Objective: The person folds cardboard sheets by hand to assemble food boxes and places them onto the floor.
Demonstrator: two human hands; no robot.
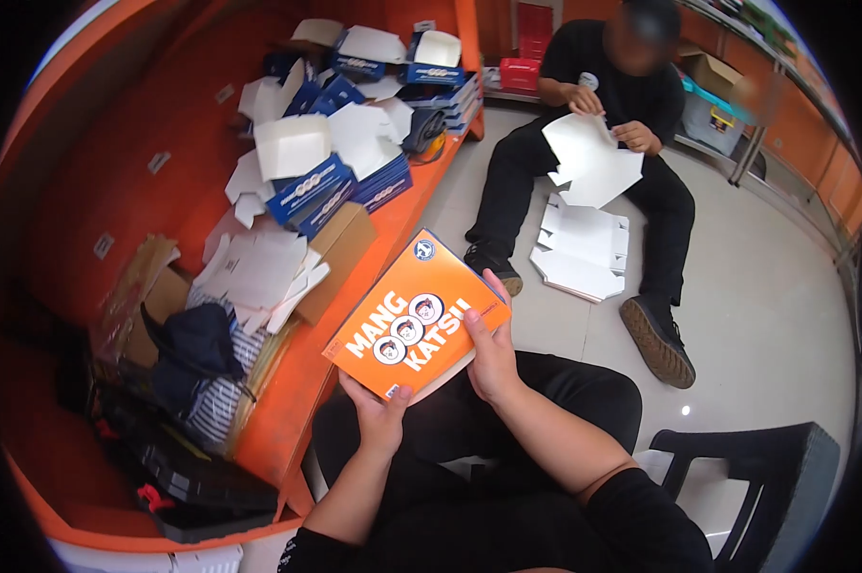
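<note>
An orange cardboard food box (393, 329) printed with "MANG KATSU" and three round faces is held over my lap. My left hand (378, 415) grips its near lower edge, thumb on the printed face. My right hand (493, 349) holds the right end, thumb on top and fingers around the far side. A pale cardboard edge shows under the box, by my right hand; I cannot tell whether it belongs to the same box. The box's underside is hidden.
Left, an orange bench (355, 315) carries blue-and-white boxes (312, 186), flat white sheets (254, 267), a dark bag (192, 344) and a black case (183, 468). Ahead, a seated person (612, 105) handles a white sheet (593, 162) above stacked blanks (579, 253). A black stool (756, 468) stands right.
</note>
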